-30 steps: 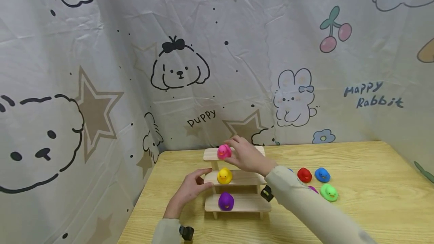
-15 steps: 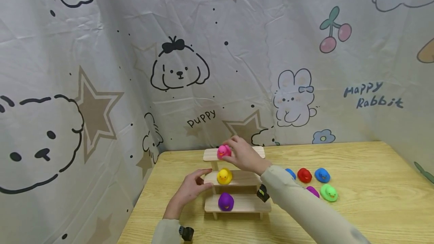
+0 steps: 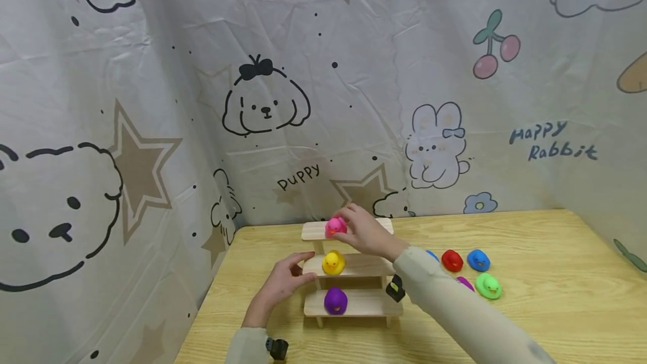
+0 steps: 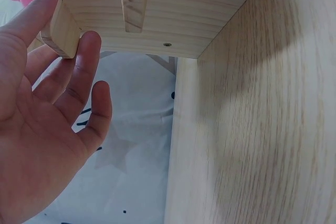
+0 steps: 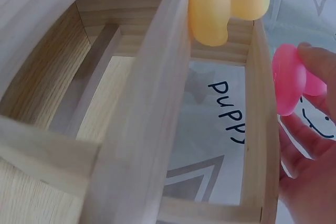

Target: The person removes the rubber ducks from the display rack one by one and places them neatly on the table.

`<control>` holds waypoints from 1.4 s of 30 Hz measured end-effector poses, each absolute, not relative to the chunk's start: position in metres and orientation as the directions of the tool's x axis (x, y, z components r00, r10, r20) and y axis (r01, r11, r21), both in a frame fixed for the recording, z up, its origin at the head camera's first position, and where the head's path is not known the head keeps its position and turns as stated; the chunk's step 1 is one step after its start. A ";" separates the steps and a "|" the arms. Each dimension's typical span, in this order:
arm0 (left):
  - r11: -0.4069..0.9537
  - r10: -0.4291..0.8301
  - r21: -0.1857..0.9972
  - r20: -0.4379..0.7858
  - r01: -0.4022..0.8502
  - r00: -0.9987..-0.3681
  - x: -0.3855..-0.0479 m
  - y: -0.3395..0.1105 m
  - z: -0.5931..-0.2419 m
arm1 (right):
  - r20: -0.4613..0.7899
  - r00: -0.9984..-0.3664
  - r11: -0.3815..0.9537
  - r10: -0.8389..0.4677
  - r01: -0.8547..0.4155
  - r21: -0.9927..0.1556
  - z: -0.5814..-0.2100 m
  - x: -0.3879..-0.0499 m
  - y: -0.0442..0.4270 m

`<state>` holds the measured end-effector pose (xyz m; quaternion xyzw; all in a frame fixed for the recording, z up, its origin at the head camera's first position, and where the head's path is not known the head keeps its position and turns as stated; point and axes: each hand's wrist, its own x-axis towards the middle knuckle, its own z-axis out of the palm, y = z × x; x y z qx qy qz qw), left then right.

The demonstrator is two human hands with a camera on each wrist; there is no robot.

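Observation:
A three-tier wooden display shelf (image 3: 371,303) stands on the table. My right hand (image 3: 368,230) pinches a pink rubber duck (image 3: 333,227) on the left part of the top tier; in the right wrist view the pink duck (image 5: 289,80) sits at the board's edge between thumb and fingers. With thumb and fingers, my left hand (image 3: 284,280) grips the left end of the middle tier, and the left wrist view has the hand (image 4: 58,98) around the board's end (image 4: 64,30). A yellow duck (image 3: 333,263) sits on the middle tier, a purple duck (image 3: 336,301) on the bottom.
Right of the shelf lie a red duck (image 3: 452,260), a blue duck (image 3: 478,260), a green duck (image 3: 488,286), and a magenta duck (image 3: 465,283) and another blue one partly behind my right sleeve (image 3: 445,291). A printed curtain (image 3: 354,100) hangs behind the table (image 3: 566,308).
The pink duck has shifted slightly right on the top tier and its beak has turned a little toward the front. My left hand stays on the shelf. The head view has shifted slightly.

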<state>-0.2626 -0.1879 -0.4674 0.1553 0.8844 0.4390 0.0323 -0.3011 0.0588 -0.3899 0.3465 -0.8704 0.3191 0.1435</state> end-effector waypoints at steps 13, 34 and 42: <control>0.557 0.298 0.790 0.099 0.257 -0.949 -0.265 -0.187 -0.471 | 0.550 -0.642 0.465 -0.535 -0.767 -0.442 -0.386 -0.278 0.106; 0.562 0.287 0.788 0.100 0.252 -0.953 -0.264 -0.187 -0.472 | 0.524 -0.660 0.570 -0.538 -0.743 -0.351 -0.424 -0.223 0.216; 0.555 0.293 0.789 0.110 0.263 -0.950 -0.265 -0.187 -0.471 | 0.462 -0.676 0.628 -0.574 -0.726 -0.281 -0.450 -0.209 0.232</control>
